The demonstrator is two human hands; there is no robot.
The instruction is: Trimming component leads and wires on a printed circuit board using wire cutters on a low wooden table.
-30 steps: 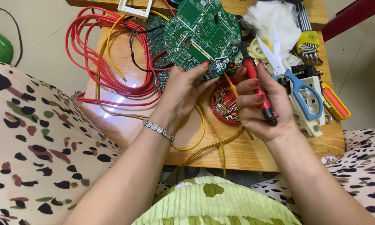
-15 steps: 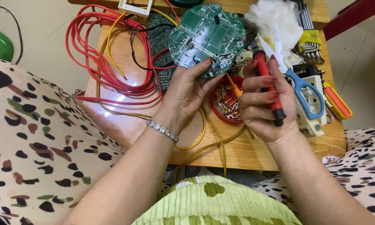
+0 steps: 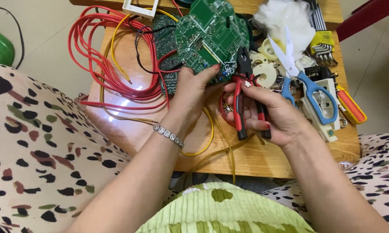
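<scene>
Fingers [image 3: 250,101] of the right hand [image 3: 274,114] gripped red-handled pliers [image 3: 246,92], whose nose had moved to the green circuit board [image 3: 211,34] pinched by the left hand [image 3: 194,88].

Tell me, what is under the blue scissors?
The scissors lie on white plastic parts and round cream pieces, with white wadding behind the blades. Whatever sits beneath those parts is covered.

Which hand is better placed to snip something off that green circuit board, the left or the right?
Probably the right hand: it already grips the red-handled pliers, whose tip sits right at the edge of the green circuit board. The left hand is busy holding that board up from below.
</scene>
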